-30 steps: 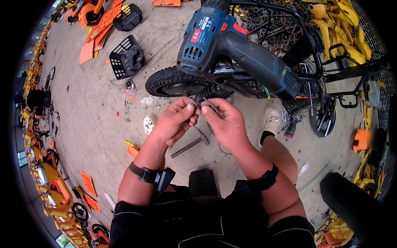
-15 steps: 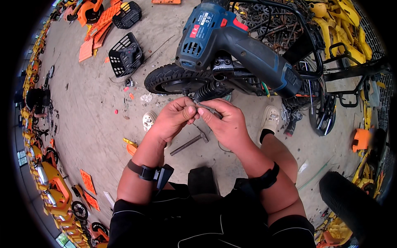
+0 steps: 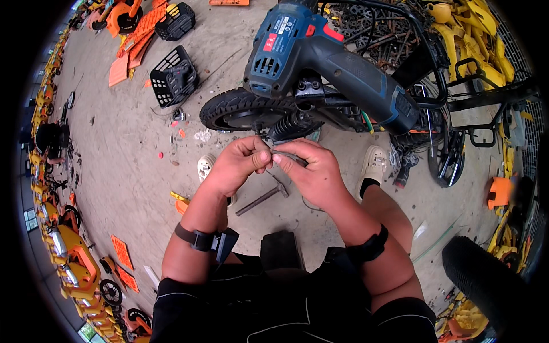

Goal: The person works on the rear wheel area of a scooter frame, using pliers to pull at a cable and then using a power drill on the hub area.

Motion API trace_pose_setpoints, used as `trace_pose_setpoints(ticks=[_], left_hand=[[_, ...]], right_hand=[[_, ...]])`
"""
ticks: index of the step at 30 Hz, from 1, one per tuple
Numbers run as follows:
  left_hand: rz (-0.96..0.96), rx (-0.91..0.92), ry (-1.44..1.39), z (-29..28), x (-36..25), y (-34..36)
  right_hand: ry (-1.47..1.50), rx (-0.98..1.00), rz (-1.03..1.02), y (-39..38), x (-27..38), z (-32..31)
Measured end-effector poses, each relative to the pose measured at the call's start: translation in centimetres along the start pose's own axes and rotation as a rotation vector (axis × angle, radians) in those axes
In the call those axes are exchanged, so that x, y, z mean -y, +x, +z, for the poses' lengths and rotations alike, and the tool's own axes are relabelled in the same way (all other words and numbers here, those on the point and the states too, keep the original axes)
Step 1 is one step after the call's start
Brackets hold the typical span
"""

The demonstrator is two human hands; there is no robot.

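Observation:
My left hand and my right hand meet fingertip to fingertip in front of the vehicle frame. Between the right thumb and fingers lies a thin dark rod-like piece, mostly covered by the hand. The left thumb and forefinger are pinched at its end; whatever they hold is too small to name. Just beyond the hands are a black tyre and a coil-spring shock absorber. A blue and black cordless power tool rests on the frame above them. Below the hands, a hammer lies on the floor.
A black basket and orange panels lie far left. Metal parts and yellow panels are heaped far right. Another power tool lies by my right shoe. Yellow vehicles line the left side.
Both hands stay in nearly the same place. The fingers have shifted very slightly around the thin dark piece.

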State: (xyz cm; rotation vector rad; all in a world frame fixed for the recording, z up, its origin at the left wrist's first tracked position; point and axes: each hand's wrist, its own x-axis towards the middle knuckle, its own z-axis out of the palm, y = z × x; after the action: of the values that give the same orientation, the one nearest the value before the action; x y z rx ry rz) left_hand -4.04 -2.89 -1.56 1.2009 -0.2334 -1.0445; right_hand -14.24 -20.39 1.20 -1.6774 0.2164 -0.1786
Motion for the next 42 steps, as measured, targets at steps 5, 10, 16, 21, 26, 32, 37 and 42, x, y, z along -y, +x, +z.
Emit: trace_pose_setpoints(ticks=[5, 10, 16, 21, 26, 32, 37, 42], left_hand=[[-0.018, 0.006, 0.086, -0.12, -0.54, -0.24], [-0.028, 0.016, 0.025, 0.00, -0.82, -0.53], [-0.035, 0.008, -0.031, 0.13, -0.70, -0.46], [-0.031, 0.011, -0.032, 0.09, -0.61, -0.35], [-0.033, 0.014, -0.031, -0.03, -0.46, -0.22], [-0.038, 0.019, -0.035, -0.20, -0.44, -0.12], [-0.042, 0.022, -0.050, -0.14, -0.56, -0.07], [-0.044, 0.024, -0.054, -0.27, -0.47, -0.01]], right_hand=[[0.018, 0.021, 0.043, -0.38, -0.20, 0.07], [0.047, 0.048, 0.044, -0.37, -0.12, 0.06], [0.075, 0.050, 0.031, -0.34, -0.09, 0.08], [0.106, 0.050, 0.059, -0.33, -0.18, 0.12], [0.117, 0.048, 0.079, -0.22, -0.28, 0.12], [0.112, 0.053, 0.088, -0.13, -0.51, 0.14], [0.108, 0.050, 0.092, -0.02, -0.46, 0.18], [0.118, 0.038, 0.089, -0.05, -0.47, 0.23]])
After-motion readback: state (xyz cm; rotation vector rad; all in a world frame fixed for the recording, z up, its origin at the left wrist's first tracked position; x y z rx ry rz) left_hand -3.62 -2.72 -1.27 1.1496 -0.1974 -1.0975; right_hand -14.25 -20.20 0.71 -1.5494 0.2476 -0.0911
